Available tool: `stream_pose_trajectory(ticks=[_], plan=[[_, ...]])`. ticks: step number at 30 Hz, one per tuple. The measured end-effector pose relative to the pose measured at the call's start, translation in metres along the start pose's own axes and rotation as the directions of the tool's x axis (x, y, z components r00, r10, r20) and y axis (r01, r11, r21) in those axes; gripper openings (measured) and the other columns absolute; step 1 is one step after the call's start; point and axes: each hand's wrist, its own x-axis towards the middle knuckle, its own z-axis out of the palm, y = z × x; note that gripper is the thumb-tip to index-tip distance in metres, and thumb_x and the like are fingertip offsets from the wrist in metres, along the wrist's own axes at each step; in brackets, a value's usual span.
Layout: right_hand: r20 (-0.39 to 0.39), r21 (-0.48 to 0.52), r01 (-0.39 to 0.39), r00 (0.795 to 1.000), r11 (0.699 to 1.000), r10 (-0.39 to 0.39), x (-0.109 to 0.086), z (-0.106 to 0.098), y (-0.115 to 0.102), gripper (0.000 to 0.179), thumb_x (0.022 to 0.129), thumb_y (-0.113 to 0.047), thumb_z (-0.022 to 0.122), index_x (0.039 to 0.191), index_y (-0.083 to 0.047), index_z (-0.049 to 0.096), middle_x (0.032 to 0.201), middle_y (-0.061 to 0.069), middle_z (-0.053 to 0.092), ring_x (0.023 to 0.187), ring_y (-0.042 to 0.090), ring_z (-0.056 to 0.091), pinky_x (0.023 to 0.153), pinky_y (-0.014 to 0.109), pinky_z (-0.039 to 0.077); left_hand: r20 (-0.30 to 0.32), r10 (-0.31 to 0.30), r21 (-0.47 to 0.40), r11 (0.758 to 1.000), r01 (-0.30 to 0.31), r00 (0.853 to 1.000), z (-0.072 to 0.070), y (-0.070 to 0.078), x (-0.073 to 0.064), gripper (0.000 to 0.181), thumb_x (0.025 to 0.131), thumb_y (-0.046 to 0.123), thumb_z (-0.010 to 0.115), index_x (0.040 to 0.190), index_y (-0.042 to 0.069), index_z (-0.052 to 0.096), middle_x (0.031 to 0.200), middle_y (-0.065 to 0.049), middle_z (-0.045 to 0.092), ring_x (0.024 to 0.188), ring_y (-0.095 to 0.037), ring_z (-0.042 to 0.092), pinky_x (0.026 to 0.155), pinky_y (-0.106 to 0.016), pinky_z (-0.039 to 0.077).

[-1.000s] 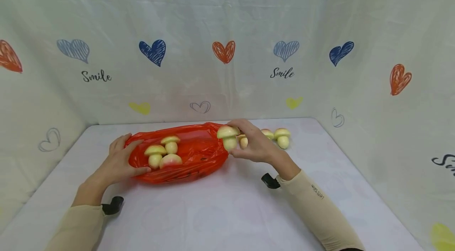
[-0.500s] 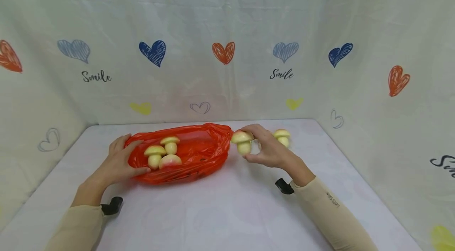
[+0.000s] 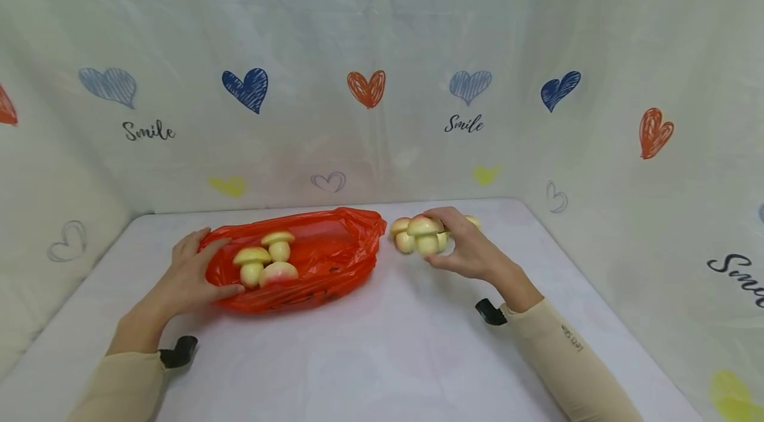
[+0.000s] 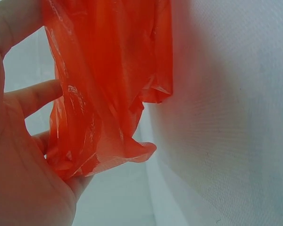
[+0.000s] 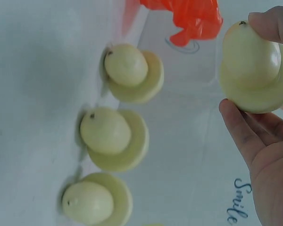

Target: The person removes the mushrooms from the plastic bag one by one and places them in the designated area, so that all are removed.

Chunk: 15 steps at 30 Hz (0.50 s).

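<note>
At the left of the head view, my left hand [image 3: 193, 276] holds the left edge of a red plastic bag [image 3: 334, 256], with the thumb at its front. Thin red film [image 4: 99, 84] lies across those spread fingers in the left wrist view. Three mushrooms with pale yellow caps, one of them [image 3: 278, 246] at the back, sit inside the bag. To the right of the bag, my right hand [image 3: 471, 249] pinches another mushroom [image 3: 425, 236] between thumb and fingers, stem down. The right wrist view shows it [image 5: 252, 61] raised beside the others.
Three more mushrooms stand in a row on the white table [image 3: 358, 355], right of the bag; the nearest to it [image 3: 401, 236] shows best. My right hand partly covers the other two. A white curtain [image 3: 406, 24] printed with hearts encloses the back and sides.
My right hand has moved right, away from the bag's right end, still holding its mushroom in front of the row. My left hand keeps its place on the bag. The head view has shifted slightly.
</note>
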Motion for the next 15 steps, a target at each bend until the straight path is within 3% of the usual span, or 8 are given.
stream_pose_trajectory(ticks=[5,15], plan=[[-0.048,0.002,0.003,0.999,1.0,-0.003,-0.002,-0.01,0.013,0.068,0.072,-0.016,0.08,0.131,-0.012,0.048,0.123,0.0,0.052,0.105,0.014,0.05,0.084,0.035,0.049,-0.011,-0.003,0.004,1.0,0.003,1.0,-0.002,-0.002,-0.002,0.092,0.069,0.046,0.082,0.138,0.001,0.04,0.147,-0.032,0.012,0.134,-0.052,0.005,0.089,-0.076,0.03],[-0.113,0.031,-0.085,0.99,0.996,0.088,-0.015,-0.023,0.033,0.072,0.07,-0.013,0.082,0.133,-0.013,0.047,0.122,0.001,0.052,0.1,0.016,0.053,0.082,0.045,0.05,-0.011,0.0,-0.002,1.0,0.0,1.0,0.0,-0.002,-0.001,0.092,0.07,0.045,0.082,0.138,0.001,0.04,0.148,-0.031,0.012,0.134,-0.051,0.005,0.091,-0.075,0.03]])
